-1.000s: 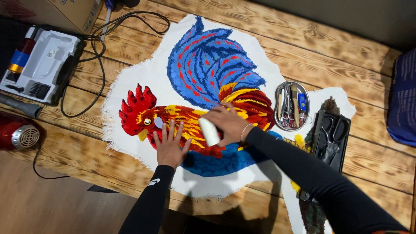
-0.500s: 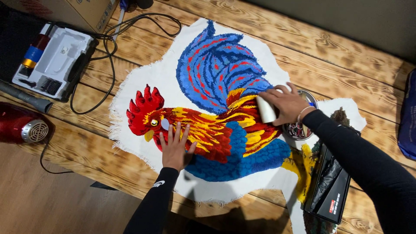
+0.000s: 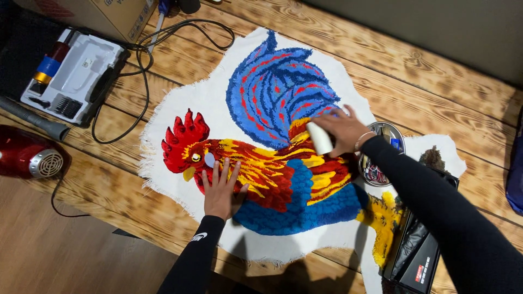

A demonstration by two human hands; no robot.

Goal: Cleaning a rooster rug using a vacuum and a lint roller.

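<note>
A tufted rooster rug (image 3: 272, 136) on white backing cloth lies flat on a wooden table (image 3: 436, 81). Its tail is blue, its comb red, its body red, yellow and blue. My left hand (image 3: 220, 188) lies flat with fingers spread on the rooster's red and yellow chest. My right hand (image 3: 338, 130) grips a small white cylinder-shaped tool (image 3: 319, 137) and presses it on the rug where the blue tail meets the yellow back. Both arms wear black sleeves.
A round metal tin (image 3: 388, 142) sits just right of my right hand. A black case (image 3: 417, 256) lies at the lower right. A white and black tool tray (image 3: 73, 73), a black cable (image 3: 141, 65), a cardboard box (image 3: 103, 13) and a red appliance (image 3: 24, 152) are at left.
My right hand slid the white tool from the rooster's chest rightward across its body, then back up to the tail base. My left hand stayed flat on the chest.
</note>
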